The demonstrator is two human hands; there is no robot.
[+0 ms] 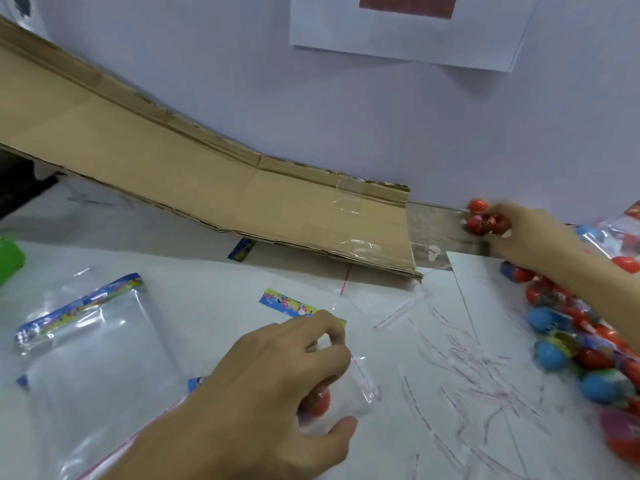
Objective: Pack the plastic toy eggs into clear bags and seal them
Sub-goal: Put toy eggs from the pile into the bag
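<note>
My left hand (277, 382) holds a small clear bag (356, 393) open at its mouth on the white table, fingers and thumb curled round the plastic. A red toy egg (318, 403) lies inside that bag under my palm. My right hand (519, 233) is raised at the far right near the wall and grips several red toy eggs (479, 216). A pile of red and blue toy eggs (568, 341) lies along the right edge, below my right forearm.
A stack of clear bags with colourful header strips (83, 344) lies at the left. Peeled red-striped sealing strips (467, 372) litter the table right of centre. A flattened cardboard sheet (214, 178) leans along the wall. A green object (10, 261) sits at the left edge.
</note>
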